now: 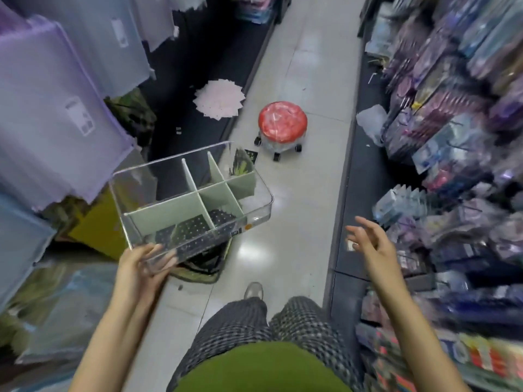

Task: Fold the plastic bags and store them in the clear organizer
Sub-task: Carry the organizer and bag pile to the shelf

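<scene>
Gripping near corner of clear organizer, left hand curls fingers round rim, holds it tilted above aisle floor. Pale dividers cross beyond grip. Right hand apart to right, fingers spread, holding nothing. Red stool farther ahead.

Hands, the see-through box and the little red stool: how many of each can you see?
Hands: 2, left gripping the box, right free
Clear organizer: 1
Red stool: 1
Total: 4

Shop aisle, packaged goods racked.
</scene>
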